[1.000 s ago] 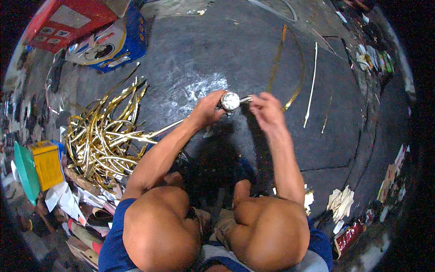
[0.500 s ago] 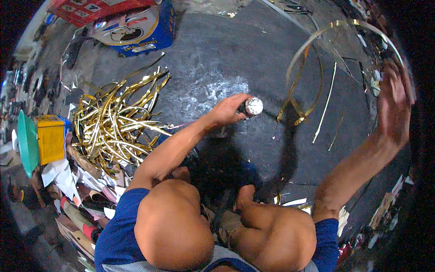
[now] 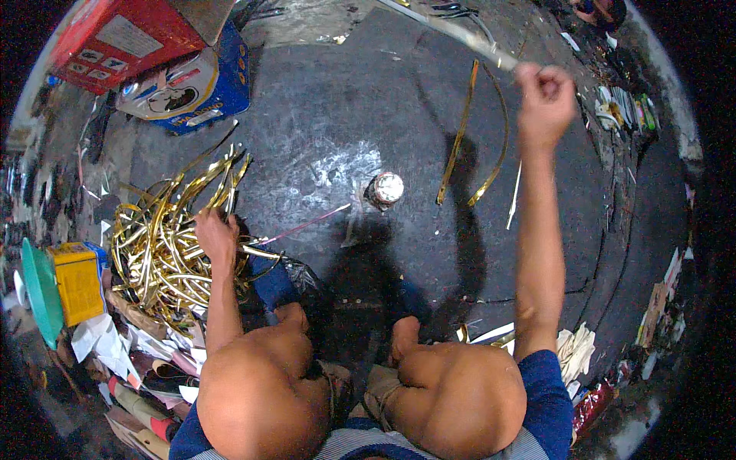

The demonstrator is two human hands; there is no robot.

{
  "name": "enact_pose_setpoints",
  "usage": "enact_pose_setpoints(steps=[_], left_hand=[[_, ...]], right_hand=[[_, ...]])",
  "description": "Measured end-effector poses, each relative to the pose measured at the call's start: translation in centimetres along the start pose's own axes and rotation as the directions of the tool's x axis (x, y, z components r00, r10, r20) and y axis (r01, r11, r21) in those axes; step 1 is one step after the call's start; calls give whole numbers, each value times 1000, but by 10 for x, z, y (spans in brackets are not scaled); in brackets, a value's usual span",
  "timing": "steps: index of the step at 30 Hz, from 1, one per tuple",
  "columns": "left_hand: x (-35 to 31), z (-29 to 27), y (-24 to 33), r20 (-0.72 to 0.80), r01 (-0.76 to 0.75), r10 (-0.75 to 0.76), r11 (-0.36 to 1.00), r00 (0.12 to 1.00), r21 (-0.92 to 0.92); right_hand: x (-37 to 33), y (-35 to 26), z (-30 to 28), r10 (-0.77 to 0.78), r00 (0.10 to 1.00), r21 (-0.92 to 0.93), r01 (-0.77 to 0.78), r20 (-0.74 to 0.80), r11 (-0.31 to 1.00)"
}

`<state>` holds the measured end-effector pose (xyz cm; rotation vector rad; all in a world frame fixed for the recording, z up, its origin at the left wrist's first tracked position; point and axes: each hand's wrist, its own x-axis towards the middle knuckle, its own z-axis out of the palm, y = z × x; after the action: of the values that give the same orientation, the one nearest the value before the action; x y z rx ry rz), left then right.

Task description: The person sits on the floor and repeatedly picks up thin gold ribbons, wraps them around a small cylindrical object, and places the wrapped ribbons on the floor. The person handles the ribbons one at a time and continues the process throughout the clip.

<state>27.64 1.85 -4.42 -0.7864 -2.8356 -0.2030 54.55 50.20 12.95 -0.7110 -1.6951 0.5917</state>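
Observation:
At the far right my raised right hand (image 3: 546, 107), slightly blurred, is closed on one end of a long shiny strip (image 3: 460, 32) that stretches away to the upper left. My left hand (image 3: 218, 234) is down on a tangled heap of gold strips (image 3: 165, 264), its fingers bent in among them and seeming to grip one. A small round can with a white-smeared top (image 3: 389, 188) stands by itself on the dark board, touched by neither hand. Two loose gold strips (image 3: 455, 149) lie to its right.
A blue-and-white tin (image 3: 203, 92) and a red box (image 3: 130, 38) stand at the far left. Nearer are a yellow tin (image 3: 77, 285), a green disc (image 3: 42, 291) and paper scraps (image 3: 103, 337). A thin pink stick (image 3: 307, 224) lies near the can. A pale strip (image 3: 514, 195) lies at right.
My left hand has let go of the can and moved left onto the heap. My right hand has swung inward and away from me; its strip, earlier looped, now stretches to the far side.

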Motion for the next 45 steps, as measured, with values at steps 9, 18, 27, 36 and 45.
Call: enact_pose_setpoints(steps=[9,18,27,36,45], left_hand=[[-6,-7,-59,-148,275,-547,614,824,-740],[28,-112,-58,-520,-55,-315,815,794,-577],[9,-45,145,205,21,282,540,937,-841],[2,-2,185,655,643,433,199,619,-739],[-15,-5,163,620,940,728,-101,293,-327]], right_hand=[[-265,20,-6,474,851,-308,-399,226,864],[-270,-27,6,457,694,-303,-342,556,889],[-262,-17,44,530,691,-236,-480,492,845],[-217,-46,29,668,678,284,-735,306,616],[-238,-36,28,570,745,-81,-581,346,810]])
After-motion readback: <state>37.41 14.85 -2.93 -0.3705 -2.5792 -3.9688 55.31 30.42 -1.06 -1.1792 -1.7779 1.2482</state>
